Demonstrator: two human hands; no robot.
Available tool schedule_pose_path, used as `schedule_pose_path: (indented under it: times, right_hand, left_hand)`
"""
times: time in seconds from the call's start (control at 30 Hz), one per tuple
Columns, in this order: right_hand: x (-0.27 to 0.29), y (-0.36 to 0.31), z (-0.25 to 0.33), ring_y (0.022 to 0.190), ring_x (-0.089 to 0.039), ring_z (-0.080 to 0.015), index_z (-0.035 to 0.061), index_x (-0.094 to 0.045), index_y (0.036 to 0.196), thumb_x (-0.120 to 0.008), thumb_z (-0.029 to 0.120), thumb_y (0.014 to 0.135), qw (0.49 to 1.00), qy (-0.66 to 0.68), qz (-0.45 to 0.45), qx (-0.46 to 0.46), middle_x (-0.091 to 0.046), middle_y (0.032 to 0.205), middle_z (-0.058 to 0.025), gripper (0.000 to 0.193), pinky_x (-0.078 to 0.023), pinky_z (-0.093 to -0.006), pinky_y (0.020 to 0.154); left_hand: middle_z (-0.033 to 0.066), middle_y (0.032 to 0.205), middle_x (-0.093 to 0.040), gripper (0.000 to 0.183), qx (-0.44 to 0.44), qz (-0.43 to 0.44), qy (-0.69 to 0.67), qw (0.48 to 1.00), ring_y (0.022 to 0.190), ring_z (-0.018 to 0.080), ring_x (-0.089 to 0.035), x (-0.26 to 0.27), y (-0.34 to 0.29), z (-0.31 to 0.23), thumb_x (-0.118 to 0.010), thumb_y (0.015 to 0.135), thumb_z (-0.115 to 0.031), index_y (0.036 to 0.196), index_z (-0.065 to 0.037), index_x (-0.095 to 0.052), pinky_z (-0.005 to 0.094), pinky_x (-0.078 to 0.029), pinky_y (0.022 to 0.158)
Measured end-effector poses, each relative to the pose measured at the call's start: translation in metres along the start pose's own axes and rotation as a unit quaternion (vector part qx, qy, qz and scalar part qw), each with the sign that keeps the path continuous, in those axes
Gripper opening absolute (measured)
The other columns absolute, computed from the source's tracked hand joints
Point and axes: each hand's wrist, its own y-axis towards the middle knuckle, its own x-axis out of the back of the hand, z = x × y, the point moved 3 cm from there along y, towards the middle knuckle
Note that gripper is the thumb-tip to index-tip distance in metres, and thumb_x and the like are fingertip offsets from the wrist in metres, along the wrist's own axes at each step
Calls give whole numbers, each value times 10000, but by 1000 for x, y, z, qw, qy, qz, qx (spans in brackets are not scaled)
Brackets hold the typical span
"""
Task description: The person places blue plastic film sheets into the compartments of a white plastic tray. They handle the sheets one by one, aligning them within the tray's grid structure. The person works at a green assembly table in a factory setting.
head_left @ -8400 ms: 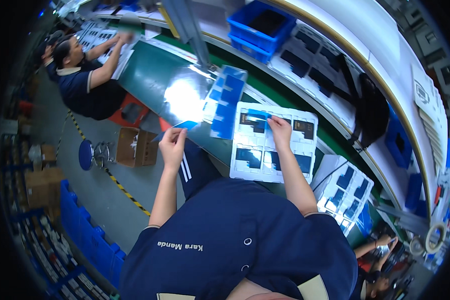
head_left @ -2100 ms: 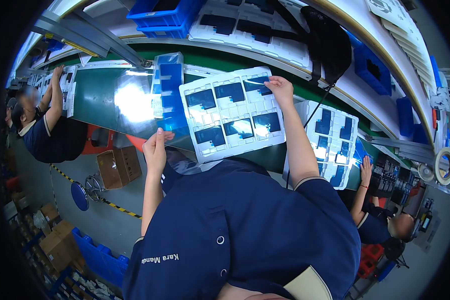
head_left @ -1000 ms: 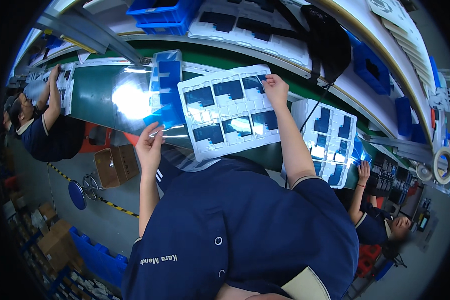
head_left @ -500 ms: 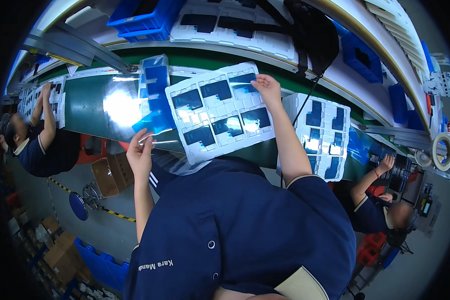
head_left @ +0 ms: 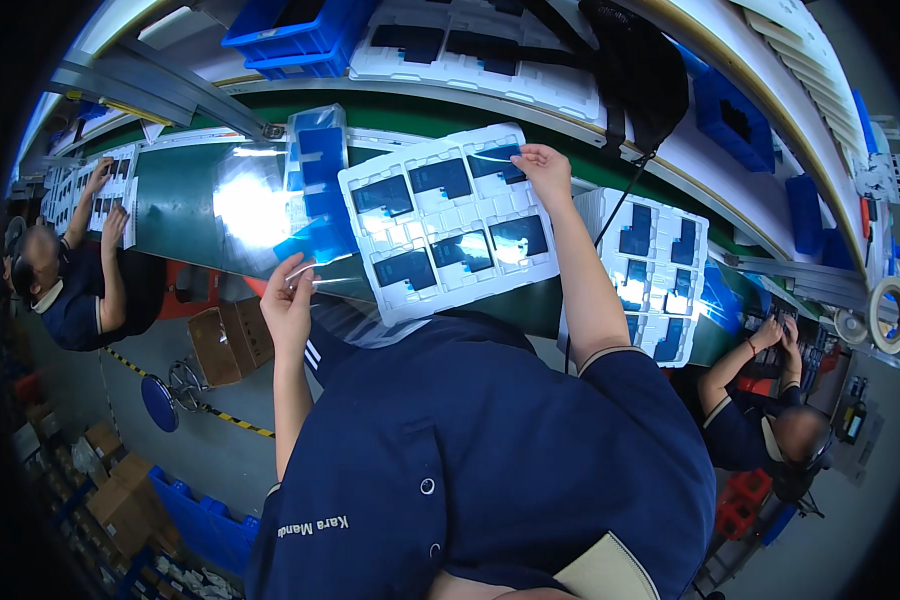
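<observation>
A white moulded tray (head_left: 465, 225) lies tilted in front of me, with several dark flat parts (head_left: 440, 180) in its pockets, small blue tabs showing on some. At the tray's far right pocket my right hand (head_left: 547, 172) has thumb and forefinger closed at the edge of a dark part (head_left: 492, 168); whether it grips the part or a thin film on it I cannot make out. Left of the tray, my left hand (head_left: 288, 300) pinches the edge of a thin clear film (head_left: 332, 272). Just beyond those fingers lies a sheet of blue film pieces (head_left: 320, 175).
Another white tray stack (head_left: 660, 270) stands at the right. Glossy clear sheets (head_left: 245, 200) lie on the green bench (head_left: 165, 200). Blue bins (head_left: 295, 35) and a black bag (head_left: 640, 70) occupy the shelf above. Co-workers (head_left: 80, 290) (head_left: 770, 400) sit on both sides.
My right hand still stays by the upper right pocket, where more of the dark part now shows. The whole view has shifted slightly. Both co-workers' hands have moved.
</observation>
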Motion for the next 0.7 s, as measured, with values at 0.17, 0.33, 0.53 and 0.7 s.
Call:
schedule_pose_path:
  times: [0.17, 0.33, 0.53, 0.7]
  right_hand:
    - [1, 1, -3, 697, -619, -85, -16, -669, 921, -756, 32, 705, 1000, 4, -5, 7, -673, 799, -65, 238, -499, -203, 653]
    - [1, 3, -4, 694, -623, -88, -7, -680, 909, -764, 51, 700, 1000, -25, -7, 8, -677, 794, -66, 233, -503, -211, 659]
    - [0, 2, 0, 684, -635, -99, 3, -690, 895, -766, 66, 685, 995, -90, -23, 32, -681, 768, -68, 232, -509, -223, 660]
    - [-6, -6, 20, 674, -650, -134, 1, -686, 885, -739, 47, 686, 983, -171, -35, 59, -680, 756, -89, 211, -517, -246, 654]
  left_hand:
    - [96, 1006, -667, 268, -4, 7, -9, 1000, 809, 84, -615, -1, 3, -1, -577, 887, -32, 1150, 19, -563, 203, -491, 682]
    - [104, 1021, -666, 267, 2, 10, -1, 1000, 821, 93, -622, -1, 3, -1, -572, 888, -27, 1150, 20, -561, 208, -493, 699]
    - [123, 1014, -665, 333, -4, 18, -5, 1000, 843, 116, -634, -2, 4, -2, -563, 887, -16, 1214, 11, -508, 217, -496, 725]
    - [149, 994, -664, 584, -36, -2, -69, 997, 840, 143, -645, -2, 1, -10, -585, 873, -9, 1380, 6, -295, 234, -507, 735]
